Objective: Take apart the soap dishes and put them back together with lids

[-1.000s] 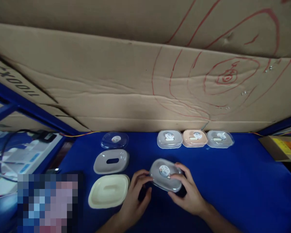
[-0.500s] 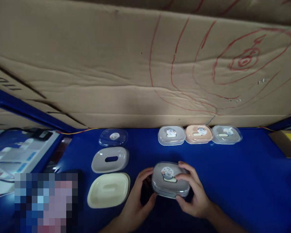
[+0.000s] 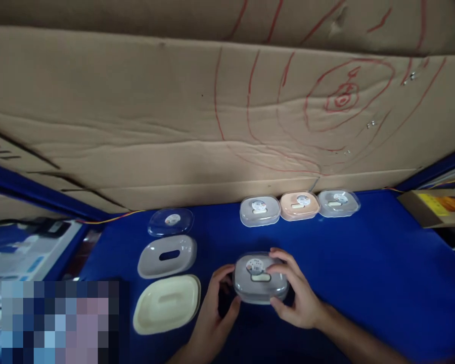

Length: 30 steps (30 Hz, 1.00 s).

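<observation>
A grey soap box with a clear lid and a round label sits in front of me, a pale piece showing through its slot. My right hand grips its right side, thumb at the near edge and fingers over the far edge and lid. At the left end, the fingertips and thumb of my left hand hold the box. A column of separate parts lies to the left: a clear lid, a grey slotted tray and a cream dish.
Along the back stand a grey box, a peach box and another grey box, all lidded. Behind the blue table rises a cardboard wall with red lines. A power strip lies left, a carton right.
My view has shifted a little to the right. Both hands stay around the grey soap box, which now appears slightly further left and more level.
</observation>
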Tool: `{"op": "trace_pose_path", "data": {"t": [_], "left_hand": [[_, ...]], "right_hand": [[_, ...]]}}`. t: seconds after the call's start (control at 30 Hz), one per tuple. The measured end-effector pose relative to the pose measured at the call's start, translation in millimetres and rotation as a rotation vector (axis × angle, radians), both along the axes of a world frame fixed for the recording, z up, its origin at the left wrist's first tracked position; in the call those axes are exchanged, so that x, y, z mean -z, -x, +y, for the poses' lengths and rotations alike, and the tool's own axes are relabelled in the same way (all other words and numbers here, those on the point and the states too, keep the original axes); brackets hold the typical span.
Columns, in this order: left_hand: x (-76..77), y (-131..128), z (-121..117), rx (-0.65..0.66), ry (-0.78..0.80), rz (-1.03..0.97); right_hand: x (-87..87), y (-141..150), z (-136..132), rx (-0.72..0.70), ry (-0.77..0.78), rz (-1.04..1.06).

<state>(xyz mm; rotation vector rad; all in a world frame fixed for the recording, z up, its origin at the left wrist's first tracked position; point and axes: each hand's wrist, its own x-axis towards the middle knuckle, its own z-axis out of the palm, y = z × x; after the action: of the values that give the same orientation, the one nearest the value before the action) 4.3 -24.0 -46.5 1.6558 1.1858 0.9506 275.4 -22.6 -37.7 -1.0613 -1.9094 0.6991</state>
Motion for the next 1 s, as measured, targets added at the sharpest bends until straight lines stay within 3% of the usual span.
{"op": "trace_pose_path", "data": {"t": [0.37, 0.8, 1.0], "left_hand": [[6.1, -1.5, 2.7, 0.046, -0.021, 0.027], [22.4, -6.1, 6.4, 0.092, -0.292, 0.093], [55.9, -1.8, 17.7, 0.111, -0.421, 0.097]], "right_hand": [[7.3, 1.5, 1.0, -0.044, -0.044, -0.099], [16.3, 9.3, 6.7, -0.045, -0.217, -0.194], [24.9, 13.7, 8.9, -0.027, -0.225, -0.204]]}}
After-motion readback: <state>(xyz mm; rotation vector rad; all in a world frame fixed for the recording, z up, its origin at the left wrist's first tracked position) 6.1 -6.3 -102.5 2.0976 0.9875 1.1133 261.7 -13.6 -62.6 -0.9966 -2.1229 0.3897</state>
